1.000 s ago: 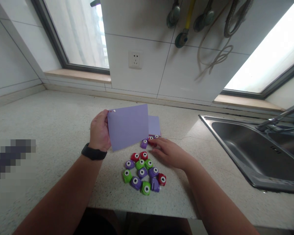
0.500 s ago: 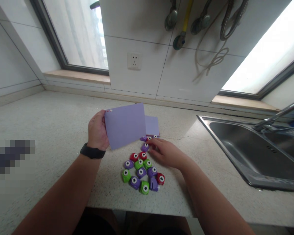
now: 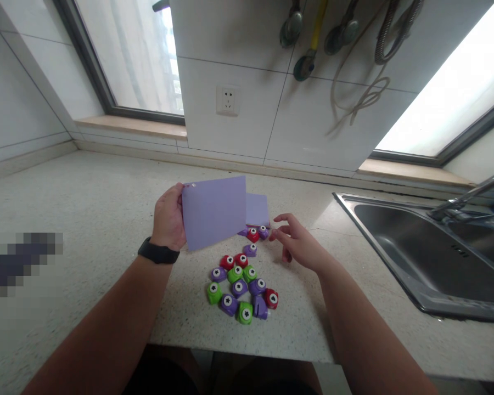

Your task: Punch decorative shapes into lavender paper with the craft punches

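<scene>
Lilac card (image 3: 214,211) stands just left of frame centre, pinched by its left edge in the left hand (image 3: 168,222), which is clamped on it and holds it tilted up off the countertop (image 3: 86,208). A second lilac sheet (image 3: 258,209) lies flat behind it. In this one head view the right hand (image 3: 294,244) hovers right of centre with its fingers spread and nothing in them, fingertips just beside a red punch (image 3: 253,235) and a small purple punch (image 3: 264,231). Below centre, a cluster of punches (image 3: 241,288) in red, green and purple sits close together on the stone. A sink (image 3: 436,258) fills the right of the frame, well apart.

To pick one punch cleanly, I judge it best to come in from the right over the two loose ones, pinch a single body by its sides, and keep the card raised clear of the pile.
</scene>
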Action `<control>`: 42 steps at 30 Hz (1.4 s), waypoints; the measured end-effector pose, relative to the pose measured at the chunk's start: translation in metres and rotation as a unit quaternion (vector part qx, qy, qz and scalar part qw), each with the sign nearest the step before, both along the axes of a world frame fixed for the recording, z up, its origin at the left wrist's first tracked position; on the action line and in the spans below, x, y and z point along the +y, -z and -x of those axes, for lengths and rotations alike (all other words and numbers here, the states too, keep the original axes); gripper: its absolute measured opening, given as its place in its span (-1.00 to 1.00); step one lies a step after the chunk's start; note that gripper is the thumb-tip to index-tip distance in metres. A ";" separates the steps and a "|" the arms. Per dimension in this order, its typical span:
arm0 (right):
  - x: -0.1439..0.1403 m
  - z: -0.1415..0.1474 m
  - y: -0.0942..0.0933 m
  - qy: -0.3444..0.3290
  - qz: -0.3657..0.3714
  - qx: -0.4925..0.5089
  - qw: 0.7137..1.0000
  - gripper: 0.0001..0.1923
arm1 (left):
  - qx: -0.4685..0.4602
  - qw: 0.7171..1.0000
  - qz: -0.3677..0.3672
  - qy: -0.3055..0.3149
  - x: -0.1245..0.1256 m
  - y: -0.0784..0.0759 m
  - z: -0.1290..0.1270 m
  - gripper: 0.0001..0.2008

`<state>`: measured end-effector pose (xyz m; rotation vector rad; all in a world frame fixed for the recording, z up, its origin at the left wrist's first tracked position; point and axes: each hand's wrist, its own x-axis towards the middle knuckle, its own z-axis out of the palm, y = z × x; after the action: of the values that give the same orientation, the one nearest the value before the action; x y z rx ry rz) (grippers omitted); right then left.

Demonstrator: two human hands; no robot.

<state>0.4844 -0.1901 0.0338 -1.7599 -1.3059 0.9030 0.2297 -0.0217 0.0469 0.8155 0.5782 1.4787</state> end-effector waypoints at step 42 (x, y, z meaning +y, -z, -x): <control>-0.002 0.005 -0.008 -0.155 -0.060 -0.287 0.943 -0.76 | 0.183 0.950 0.095 0.233 0.012 0.021 0.001 -0.66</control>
<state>0.4797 -0.1924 0.0414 -1.8185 -2.0100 0.4580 0.2285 -0.0102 0.0258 1.0016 0.7321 0.8315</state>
